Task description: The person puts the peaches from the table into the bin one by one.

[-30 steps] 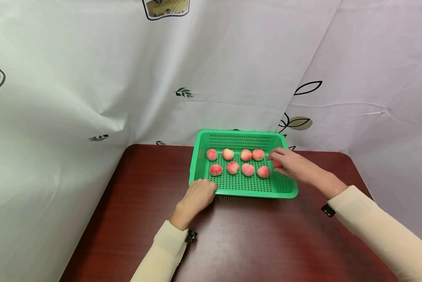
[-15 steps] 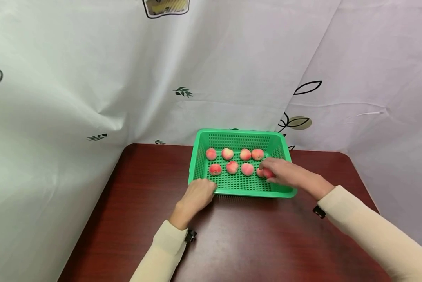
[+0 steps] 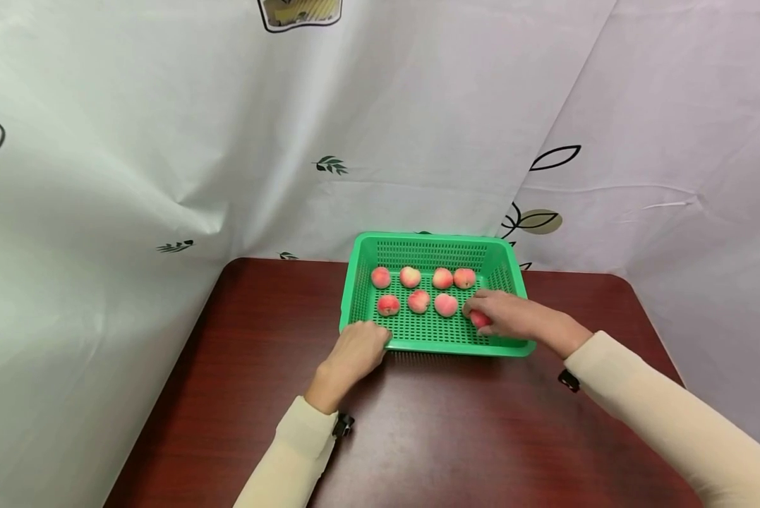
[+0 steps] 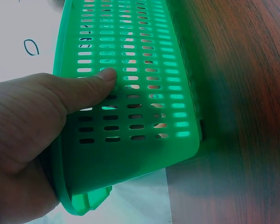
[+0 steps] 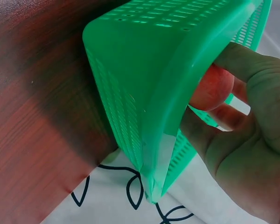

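A green perforated plastic basket (image 3: 456,349) has several red-and-yellow peaches (image 3: 419,301) in it, set in two rows. My left hand (image 3: 360,346) grips the basket's near rim at the left corner; in the left wrist view its thumb lies along the outer side wall. Inside the basket at the right, my right hand (image 3: 503,314) holds a peach (image 3: 480,319) low over the bottom. The right wrist view also has this peach (image 5: 213,88) between thumb and fingers, partly hidden behind the rim. Whatever lies under the right hand is covered.
The basket stands near the far edge of a dark red-brown wooden table (image 3: 418,437). Right behind the table hangs a white cloth (image 3: 418,141) with leaf prints, which also runs down both sides.
My right hand has moved left and down from the basket's right side with its peach, covering the front-row peach at the right end. My left hand stays on the rim.
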Motion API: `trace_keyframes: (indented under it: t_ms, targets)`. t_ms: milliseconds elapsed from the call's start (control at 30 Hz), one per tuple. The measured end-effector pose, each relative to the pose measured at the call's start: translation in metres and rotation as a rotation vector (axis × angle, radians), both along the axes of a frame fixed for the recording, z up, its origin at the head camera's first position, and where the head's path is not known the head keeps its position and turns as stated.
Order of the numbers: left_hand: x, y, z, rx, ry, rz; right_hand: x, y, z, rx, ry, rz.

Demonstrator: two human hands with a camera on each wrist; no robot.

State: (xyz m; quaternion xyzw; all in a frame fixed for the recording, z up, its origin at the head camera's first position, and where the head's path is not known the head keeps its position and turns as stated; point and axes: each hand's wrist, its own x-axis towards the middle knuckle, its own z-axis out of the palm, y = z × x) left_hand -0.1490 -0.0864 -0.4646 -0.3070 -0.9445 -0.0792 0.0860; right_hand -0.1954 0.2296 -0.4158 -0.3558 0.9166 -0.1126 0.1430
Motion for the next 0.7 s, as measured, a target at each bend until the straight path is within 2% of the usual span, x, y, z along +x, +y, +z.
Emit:
trace_keyframes:
  t_ms: [200,433,700]
  targets:
    - [-0.0007,-0.0001,-0.0004,0.003,0.005,0.000,-0.0030,-0.0038,-0.0023,0.031,-0.026,0.023]
    - [-0.0005,-0.0004,-0.0005,0.010,0.012,-0.007,-0.0044,-0.0064,-0.0010,0.097,-0.135,0.034]
    - [-0.0001,-0.0004,-0.0012,0.006,0.015,-0.002,-0.0051,-0.0070,-0.0016,0.141,-0.218,0.046]
